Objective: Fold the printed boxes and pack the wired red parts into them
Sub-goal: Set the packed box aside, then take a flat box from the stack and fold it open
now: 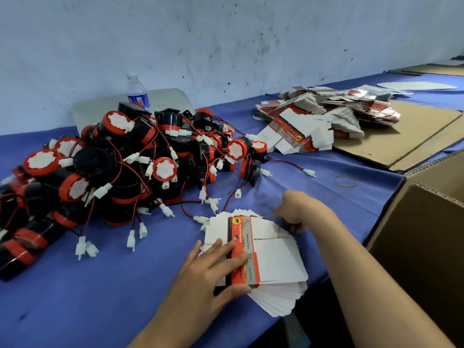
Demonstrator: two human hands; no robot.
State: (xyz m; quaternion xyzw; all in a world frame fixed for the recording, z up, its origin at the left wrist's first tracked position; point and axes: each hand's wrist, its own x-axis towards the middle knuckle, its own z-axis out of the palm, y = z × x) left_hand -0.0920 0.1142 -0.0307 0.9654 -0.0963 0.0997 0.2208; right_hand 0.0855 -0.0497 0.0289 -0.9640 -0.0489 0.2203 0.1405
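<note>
Blue cloth-covered table against a scuffed, pale painted wall; cloth is slightly wrinkled.

Left half: loose heap of wired red parts. They are round black housings with red rims and white notched caps, and thin red/black leads ending in white plastic plugs. Leads are tangled and spill toward the front.

Front centre, near the table edge: stack of flat box blanks. It is thin white card, fanned out, and the top blank has a red/grey printed strip. Its near corner overhangs the edge. A few plugs lie just beside its far-left corner.

Back right: second heap of blanks, partly on a brown corrugated sheet. A thin rubber band lies alone on the cloth. An open corrugated carton stands at the right edge. A plastic water bottle stands upright behind the heap.

Free cloth: front-left, and a strip between the stack and the carton.

Left hand lies flat on the stack, fingers straight and slightly spread, pressing on the printed strip, thumb at the near edge.

Right hand is at the stack's far-right corner with its fingers curled under. Can't tell whether they pinch anything.
</note>
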